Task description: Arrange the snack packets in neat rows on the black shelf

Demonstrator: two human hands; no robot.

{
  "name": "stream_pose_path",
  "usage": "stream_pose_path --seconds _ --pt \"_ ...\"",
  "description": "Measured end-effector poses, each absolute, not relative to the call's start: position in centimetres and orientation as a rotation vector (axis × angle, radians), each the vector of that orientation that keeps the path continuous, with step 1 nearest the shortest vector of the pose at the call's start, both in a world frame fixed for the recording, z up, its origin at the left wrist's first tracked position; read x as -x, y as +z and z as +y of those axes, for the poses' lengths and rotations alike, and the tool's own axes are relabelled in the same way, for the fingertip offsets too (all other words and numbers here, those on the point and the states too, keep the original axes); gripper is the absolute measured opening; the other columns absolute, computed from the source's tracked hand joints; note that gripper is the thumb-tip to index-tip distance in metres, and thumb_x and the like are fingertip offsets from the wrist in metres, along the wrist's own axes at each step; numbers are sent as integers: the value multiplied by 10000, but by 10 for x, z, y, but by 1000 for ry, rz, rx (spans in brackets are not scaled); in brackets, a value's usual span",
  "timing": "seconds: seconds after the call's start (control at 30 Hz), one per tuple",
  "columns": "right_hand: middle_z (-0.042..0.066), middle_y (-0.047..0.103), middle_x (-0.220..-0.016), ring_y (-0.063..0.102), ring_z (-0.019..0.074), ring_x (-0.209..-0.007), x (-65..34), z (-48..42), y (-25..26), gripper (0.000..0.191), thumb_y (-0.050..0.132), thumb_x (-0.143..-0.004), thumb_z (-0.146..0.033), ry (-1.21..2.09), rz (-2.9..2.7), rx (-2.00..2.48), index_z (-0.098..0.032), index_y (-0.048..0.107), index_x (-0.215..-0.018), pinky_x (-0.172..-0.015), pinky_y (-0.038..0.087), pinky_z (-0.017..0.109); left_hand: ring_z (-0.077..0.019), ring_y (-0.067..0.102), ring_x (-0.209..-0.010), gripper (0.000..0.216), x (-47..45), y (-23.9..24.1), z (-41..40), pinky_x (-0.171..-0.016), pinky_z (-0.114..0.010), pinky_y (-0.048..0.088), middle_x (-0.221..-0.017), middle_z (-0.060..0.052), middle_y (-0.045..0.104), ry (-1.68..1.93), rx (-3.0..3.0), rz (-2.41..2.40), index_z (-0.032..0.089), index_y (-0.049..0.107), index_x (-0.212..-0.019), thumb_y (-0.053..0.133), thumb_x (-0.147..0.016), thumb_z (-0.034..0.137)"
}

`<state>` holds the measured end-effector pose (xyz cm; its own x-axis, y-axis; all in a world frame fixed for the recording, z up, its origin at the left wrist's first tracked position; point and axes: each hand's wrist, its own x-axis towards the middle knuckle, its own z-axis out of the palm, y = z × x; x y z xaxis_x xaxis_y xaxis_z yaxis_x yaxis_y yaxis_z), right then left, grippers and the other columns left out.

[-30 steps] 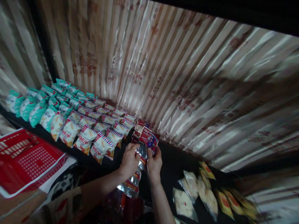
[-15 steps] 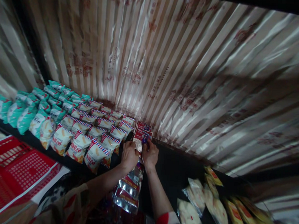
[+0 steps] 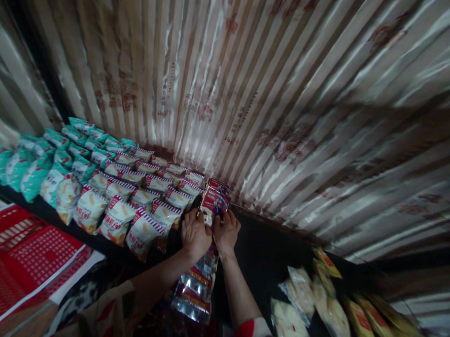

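Both hands meet at a red, white and purple snack packet (image 3: 212,202) on the black shelf. My left hand (image 3: 196,234) has its fingers curled on the packet's near left corner. At the near right corner, my right hand (image 3: 226,233) pinches it with bent fingers. Behind it, another red packet (image 3: 219,185) lies against the wrapped back wall. Below my wrists, a row of shiny silver and red packets (image 3: 193,293) runs towards me, partly covered by the left forearm. White snack bags (image 3: 167,213) with striped tops stand just left of my left hand.
Teal snack bags (image 3: 36,177) stand in rows at the far left. A red plastic basket (image 3: 25,258) sits below the shelf's front edge. To the right lie clear bags of pale food (image 3: 289,325) and yellow packets (image 3: 364,324). Striped plastic sheeting (image 3: 230,87) covers the back.
The packet between my hands has moved slightly back and now overlaps more of the red packet behind it. My hands stay close together in nearly the same spot. The view has shifted slightly.
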<state>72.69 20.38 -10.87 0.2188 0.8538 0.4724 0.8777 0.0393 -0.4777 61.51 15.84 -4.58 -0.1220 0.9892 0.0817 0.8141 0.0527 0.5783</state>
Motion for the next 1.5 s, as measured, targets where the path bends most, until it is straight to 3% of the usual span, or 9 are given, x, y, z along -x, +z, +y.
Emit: stream_pose_path --seconds 0.3,0.53,0.63,0.77,0.9,1.07,1.27,1.37,1.5 --pt "190 569 -1201 448 261 -1174 -725 191 -97 427 352 -847 -310 -23 -1562 1705 -83 612 -1099 -984 324 449 -271 407 -1228 457 -612 -45 149 -1022 -406 333 -1323 -131 471 797 -1814 1965 132 536 -1213 508 -757 147" --pt "145 586 -1187 493 242 -1141 -712 124 -72 390 375 -851 -350 133 -1479 1616 -133 600 -1084 -965 379 432 -194 474 -1129 363 -599 -51 91 -1001 -353 386 -1170 -54 567 1157 -1871 1574 206 618 -1015 411 -768 41" --pt "107 628 -1106 561 212 -1046 -701 77 -70 359 395 -867 -358 240 -1401 1552 -160 569 -1112 -918 427 390 -173 535 -1019 357 -587 -65 49 -941 -331 427 -1027 -47 622 1206 -1867 1418 206 628 -927 368 -759 27" --pt "61 686 -862 642 169 -751 -683 5 -82 312 438 -869 -352 426 -1373 1517 -161 585 -1068 -725 500 292 -154 561 -904 306 -559 -95 -11 -861 -295 453 -882 -53 635 1229 -1869 1290 195 618 -811 341 -796 66" --pt "39 704 -775 654 158 -675 -666 -46 -114 282 425 -872 -349 695 -1616 1503 -192 655 -909 -658 504 251 -156 562 -895 269 -528 -131 -46 -832 -284 454 -885 -59 625 842 -1795 1398 187 619 -794 375 -794 72" --pt "83 699 -1021 658 199 -934 -646 -51 -164 335 398 -851 -186 957 -1864 1797 -167 635 -1087 -839 487 292 -168 562 -1025 292 -508 -165 -40 -927 -292 401 -1058 -87 624 391 -1449 1695 145 639 -930 438 -763 15" --pt "131 563 -1280 517 207 -1196 -633 -32 -201 501 418 -770 -40 1099 -1971 1951 -105 540 -1253 -1022 367 302 -175 637 -890 172 -506 -188 -15 -785 -256 461 -936 -112 677 302 -1171 1783 94 633 -890 481 -817 58" --pt "121 495 -1353 443 216 -1264 -631 -27 -213 542 464 -745 -47 1166 -1982 1979 -130 519 -1278 -1066 312 335 -149 637 -849 125 -509 -198 -6 -759 -270 490 -933 -71 669 298 -1045 1785 108 609 -938 522 -865 160" --pt "96 450 -1393 352 220 -1324 -634 -22 -229 635 534 -681 -58 1253 -1981 2010 -174 490 -1304 -1112 224 386 -141 615 -813 242 -516 -212 6 -721 -330 530 -978 -44 624 333 -929 1753 135 575 -1032 533 -885 323"
